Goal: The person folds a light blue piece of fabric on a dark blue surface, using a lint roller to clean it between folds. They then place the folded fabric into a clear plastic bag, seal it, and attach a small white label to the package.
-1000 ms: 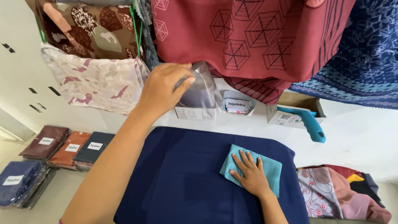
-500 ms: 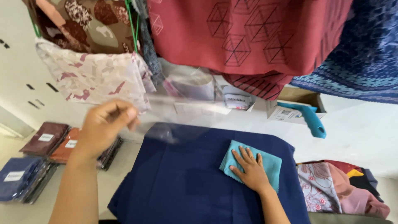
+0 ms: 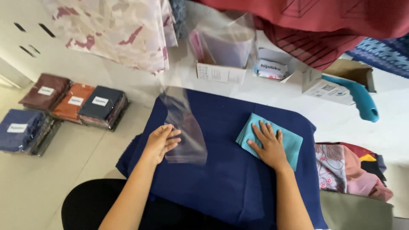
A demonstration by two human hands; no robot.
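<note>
My left hand (image 3: 162,142) grips the edge of a clear plastic bag (image 3: 186,123) that stands up above a dark blue cloth (image 3: 221,170) spread over the work surface. My right hand (image 3: 268,145) lies flat, fingers spread, on a small folded teal cloth (image 3: 255,132) resting on the blue cloth to the right of the bag.
Stacks of bagged folded cloths (image 3: 64,104) in maroon, orange and navy lie on the floor at left. Small boxes (image 3: 221,72) and a box with a teal handled tool (image 3: 358,98) sit behind. Patterned fabrics (image 3: 123,30) hang overhead. More folded cloths (image 3: 353,170) pile at right.
My left hand came down from the box at the back, pulling a clear plastic bag with it, and now holds it over the blue cloth. My right hand stayed on the teal cloth.
</note>
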